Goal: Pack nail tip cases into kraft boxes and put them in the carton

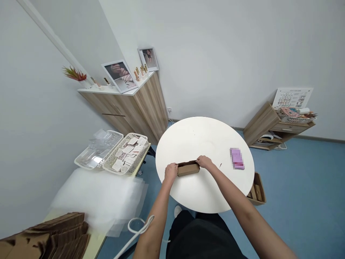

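Note:
A small brown cardboard box (188,168) lies on the round white table (199,140), near its front edge. My left hand (170,172) grips the box's left end with curled fingers. My right hand (205,162) is closed over the box's right end. The box looks open on top. A pink, blurred flat packet (237,158) lies on the table to the right of my right hand, apart from it.
On a side table to the left stand two white baskets, one with clear plastic trays (97,149), one with small cards (129,154). Bubble wrap sheets (99,196) and flat cardboard (51,235) lie nearer. A cardboard box (257,190) sits on the floor at right. Wooden cabinets stand behind.

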Demonstrator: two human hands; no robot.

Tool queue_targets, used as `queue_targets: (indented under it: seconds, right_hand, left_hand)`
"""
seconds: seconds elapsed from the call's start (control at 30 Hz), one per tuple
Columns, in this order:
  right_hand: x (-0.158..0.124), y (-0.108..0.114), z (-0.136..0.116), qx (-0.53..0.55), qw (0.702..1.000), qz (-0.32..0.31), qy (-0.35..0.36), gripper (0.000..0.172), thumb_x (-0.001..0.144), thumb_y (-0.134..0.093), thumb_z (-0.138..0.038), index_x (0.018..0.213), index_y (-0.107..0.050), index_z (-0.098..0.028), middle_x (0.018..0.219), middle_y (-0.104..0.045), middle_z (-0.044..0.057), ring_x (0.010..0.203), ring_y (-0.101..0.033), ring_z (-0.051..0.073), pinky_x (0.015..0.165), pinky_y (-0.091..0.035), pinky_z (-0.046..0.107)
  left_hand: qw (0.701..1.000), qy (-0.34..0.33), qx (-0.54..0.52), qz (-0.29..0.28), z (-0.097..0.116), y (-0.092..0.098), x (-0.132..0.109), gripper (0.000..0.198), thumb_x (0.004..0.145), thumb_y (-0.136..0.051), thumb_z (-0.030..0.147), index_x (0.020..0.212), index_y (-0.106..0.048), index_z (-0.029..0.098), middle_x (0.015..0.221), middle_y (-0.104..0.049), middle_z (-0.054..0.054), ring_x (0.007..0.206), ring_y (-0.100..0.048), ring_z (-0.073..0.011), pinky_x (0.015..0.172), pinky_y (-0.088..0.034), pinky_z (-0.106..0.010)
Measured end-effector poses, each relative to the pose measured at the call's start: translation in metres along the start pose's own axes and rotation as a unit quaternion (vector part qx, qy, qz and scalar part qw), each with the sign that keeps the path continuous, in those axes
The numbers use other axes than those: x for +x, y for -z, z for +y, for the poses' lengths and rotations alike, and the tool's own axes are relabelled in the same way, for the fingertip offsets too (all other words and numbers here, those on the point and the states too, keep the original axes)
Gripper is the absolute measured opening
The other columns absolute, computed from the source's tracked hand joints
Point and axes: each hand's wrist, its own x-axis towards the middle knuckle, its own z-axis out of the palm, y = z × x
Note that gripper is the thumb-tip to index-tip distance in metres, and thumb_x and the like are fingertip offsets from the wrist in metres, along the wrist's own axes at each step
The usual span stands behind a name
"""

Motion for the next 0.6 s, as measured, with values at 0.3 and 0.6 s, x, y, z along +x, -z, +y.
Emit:
queue_targets:
  seconds: [0.3,0.6]
  right_hand:
    - [0.010,0.003,-0.002,0.044,0.997,-0.053,-0.028,0.024,0.078,-0.068,-0.026,0.057,-0.060,-0.019,0.047,-0.058,0.003,0.060,-0.068,0.023,0.069,-0.051,0.036]
    - [0.009,0.000,0.002,0.097,0.992,-0.069,-0.033,0.030,0.082,-0.065,-0.036,0.059,-0.058,-0.018,0.052,-0.062,0.005,0.056,-0.068,0.021,0.058,-0.052,0.029]
  left_hand:
    - [0.999,0.014,-0.038,-0.028,-0.008,-0.003,0.013,0.013,0.085,-0.056,0.028,0.084,-0.066,0.019,0.098,-0.072,-0.012,0.105,-0.062,-0.0278,0.091,-0.044,-0.035]
    - [0.982,0.060,-0.163,-0.070,-0.023,-0.009,0.021,0.019,0.089,-0.053,0.031,0.101,-0.061,0.019,0.099,-0.072,-0.009,0.079,-0.070,-0.0171,0.070,-0.055,-0.026]
